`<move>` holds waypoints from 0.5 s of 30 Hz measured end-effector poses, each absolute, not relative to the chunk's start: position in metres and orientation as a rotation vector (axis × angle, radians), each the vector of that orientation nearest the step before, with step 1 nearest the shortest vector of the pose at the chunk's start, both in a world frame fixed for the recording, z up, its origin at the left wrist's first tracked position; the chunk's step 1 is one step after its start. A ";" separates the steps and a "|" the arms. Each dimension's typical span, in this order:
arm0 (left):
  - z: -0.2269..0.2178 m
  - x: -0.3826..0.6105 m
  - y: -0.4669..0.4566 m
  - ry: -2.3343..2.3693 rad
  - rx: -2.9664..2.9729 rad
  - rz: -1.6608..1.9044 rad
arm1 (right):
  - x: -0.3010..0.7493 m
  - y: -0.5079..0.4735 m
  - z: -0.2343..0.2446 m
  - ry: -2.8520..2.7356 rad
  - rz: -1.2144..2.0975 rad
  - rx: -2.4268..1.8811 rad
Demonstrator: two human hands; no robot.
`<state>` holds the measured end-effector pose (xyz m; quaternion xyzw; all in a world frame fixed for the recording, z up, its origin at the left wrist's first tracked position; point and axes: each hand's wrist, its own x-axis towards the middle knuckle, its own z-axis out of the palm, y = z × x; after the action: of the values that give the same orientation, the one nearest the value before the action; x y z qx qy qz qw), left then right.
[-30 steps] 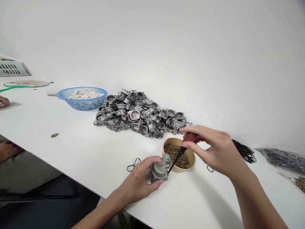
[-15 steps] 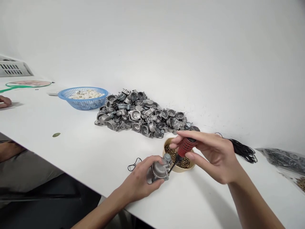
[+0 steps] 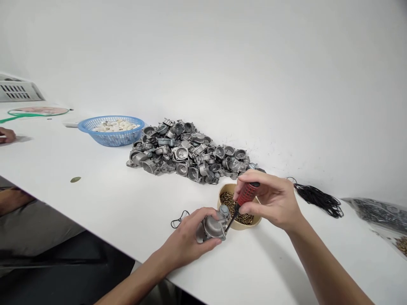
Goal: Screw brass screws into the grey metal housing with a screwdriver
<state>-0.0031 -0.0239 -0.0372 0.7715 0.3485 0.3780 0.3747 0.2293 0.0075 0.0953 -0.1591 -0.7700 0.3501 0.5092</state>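
Low in the middle of the frame, the left hand [image 3: 186,239] has its fingers curled tight around a grey metal carburetor body [image 3: 213,225], which it holds just above the white table [image 3: 104,199] near the front edge. The right hand [image 3: 273,201], just right of centre, pinches the red handle of a screwdriver [image 3: 244,197] between thumb and fingertips, the other fingers folded loosely; the dark shaft slants down and left, its tip meeting the carburetor body at its right side. Directly behind the tool sits a tan bowl [image 3: 257,220] of small brass screws [image 3: 243,217], partly covered by the right hand. A thin black rubber ring [image 3: 179,219] lies on the table just left of the left hand. Further back, at the centre, lies a heap of grey metal castings [image 3: 184,152]. At the right is a bundle of black rings [image 3: 319,200]. In the left background stands a blue basket [image 3: 111,137] of white pieces, and another person's hand [image 3: 6,135] rests at the far left edge.
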 end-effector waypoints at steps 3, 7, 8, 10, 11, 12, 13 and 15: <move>-0.037 -0.003 -0.024 0.887 1.984 0.986 | 0.232 0.004 0.097 -1.892 0.950 -0.399; -0.037 -0.003 -0.024 0.897 1.979 0.998 | 0.240 0.001 0.100 -1.934 1.137 -0.360; -0.037 -0.003 -0.024 0.897 1.975 0.998 | 0.241 0.002 0.101 -1.940 1.094 -0.342; -0.037 -0.003 -0.024 0.889 1.963 0.991 | 0.240 0.004 0.101 -1.967 0.927 -0.322; -0.037 -0.003 -0.024 0.882 1.955 0.986 | 0.239 0.005 0.101 -1.984 0.845 -0.323; -0.037 -0.003 -0.024 0.873 1.945 0.980 | 0.239 0.005 0.101 -1.999 0.788 -0.323; -0.037 -0.003 -0.024 0.869 1.937 0.974 | 0.238 0.005 0.102 -2.010 0.773 -0.333; -0.038 -0.004 -0.024 0.882 1.932 0.967 | 0.239 0.003 0.102 -2.020 0.873 -0.353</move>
<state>-0.0037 -0.0236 -0.0377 0.7611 0.3475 0.3811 0.3932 0.2387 0.0026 0.1021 -0.1423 -0.8136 0.3515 0.4407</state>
